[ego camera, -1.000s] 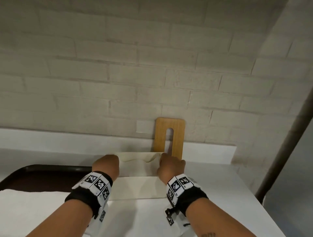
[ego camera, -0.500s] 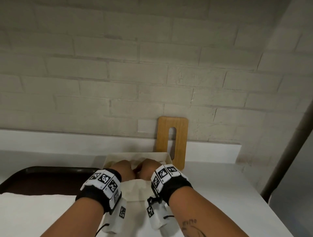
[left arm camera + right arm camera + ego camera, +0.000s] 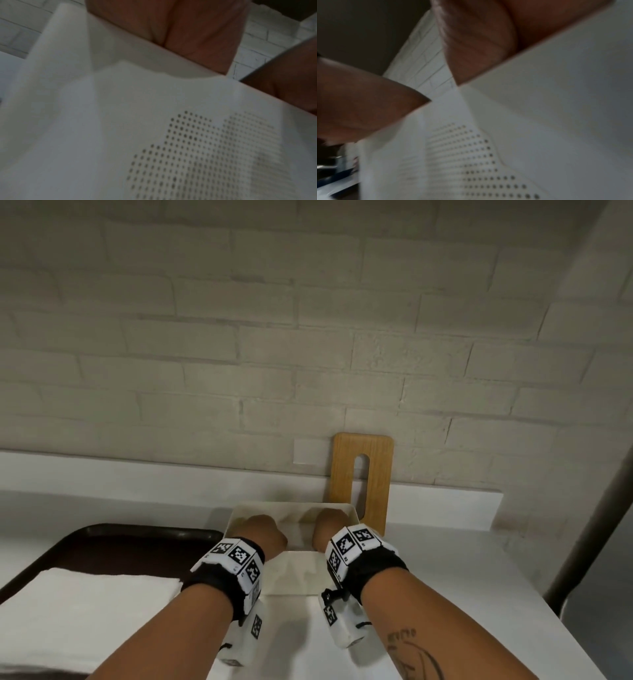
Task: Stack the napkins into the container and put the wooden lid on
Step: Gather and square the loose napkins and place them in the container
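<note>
A white container (image 3: 296, 575) with a dotted front wall (image 3: 171, 148) stands on the counter by the wall. Both hands reach over its near rim into it. My left hand (image 3: 262, 530) is at the left end, my right hand (image 3: 327, 527) at the right end. Their fingers are hidden inside, so I cannot tell how they lie. Pale napkin (image 3: 297, 525) shows between the hands. In the wrist views only the left palm (image 3: 188, 33) and the right palm (image 3: 479, 40) show above the rim. The wooden lid (image 3: 376, 474), with a long slot, leans upright against the wall behind the container's right end.
A dark tray (image 3: 102, 539) lies to the left with a white stack of napkins (image 3: 85, 604) on it. The white counter (image 3: 445, 577) runs right to its edge, where a grey pole (image 3: 589, 508) rises. A low ledge (image 3: 137, 477) runs along the brick wall.
A second ago both hands held a napkin stack above the container. They pushed it down inside with the hands close together, and now the hands have spread apart to the container's two ends.
</note>
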`<state>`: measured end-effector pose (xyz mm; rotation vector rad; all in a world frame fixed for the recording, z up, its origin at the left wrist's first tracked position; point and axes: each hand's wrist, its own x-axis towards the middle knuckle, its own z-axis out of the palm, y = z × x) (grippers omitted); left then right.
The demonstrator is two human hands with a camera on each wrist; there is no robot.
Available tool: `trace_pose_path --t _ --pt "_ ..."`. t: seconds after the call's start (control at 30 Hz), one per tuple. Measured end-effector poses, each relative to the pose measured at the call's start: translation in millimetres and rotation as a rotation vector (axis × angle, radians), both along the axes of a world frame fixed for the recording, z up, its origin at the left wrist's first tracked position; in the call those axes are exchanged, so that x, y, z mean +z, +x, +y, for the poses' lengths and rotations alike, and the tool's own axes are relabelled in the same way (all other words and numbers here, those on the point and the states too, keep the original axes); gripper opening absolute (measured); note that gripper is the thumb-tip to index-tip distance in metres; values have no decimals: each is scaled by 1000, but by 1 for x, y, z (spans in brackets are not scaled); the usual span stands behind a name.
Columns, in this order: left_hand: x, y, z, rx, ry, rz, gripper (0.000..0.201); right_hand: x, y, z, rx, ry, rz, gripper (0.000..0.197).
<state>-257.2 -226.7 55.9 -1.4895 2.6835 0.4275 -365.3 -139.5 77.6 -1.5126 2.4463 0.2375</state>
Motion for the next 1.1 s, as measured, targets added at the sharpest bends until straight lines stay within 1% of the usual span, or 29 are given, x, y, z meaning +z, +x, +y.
trace_pose_path --t 0.07,0.1,0.2,0.27,0.3,0.4,0.53,0.67,0.77,0.87,0.93,1.1 --pt "-3 12 2 16 -99 137 41 10 9 1 -46 -98 5 37" --pt "-4 20 5 12 -154 216 43 11 14 1 -49 -184 6 33" --pt "3 50 18 34 -283 410 45 5 31 12 -21 -464 -82 35" --pt "12 75 27 78 -293 451 44 4 50 21 -26 -590 -166 37" --pt "15 88 32 106 -281 443 45 3 60 24 -22 -613 -213 36" --pt "20 134 44 192 -242 392 47 -2 97 27 14 -597 -346 35" --pt "14 205 55 316 -154 307 55 -14 156 33 133 -511 -513 31" --pt "5 271 65 443 -43 183 69 -30 209 36 199 -403 -622 37" --pt "-4 310 72 532 -1 147 73 -38 237 40 246 -341 -633 44" --pt "-11 336 78 610 22 149 71 -46 254 41 215 -293 -598 49" --pt "-15 347 78 653 38 177 72 -51 260 40 189 -272 -577 49" --pt "-30 363 69 691 154 237 73 -60 269 40 174 -214 -521 63"
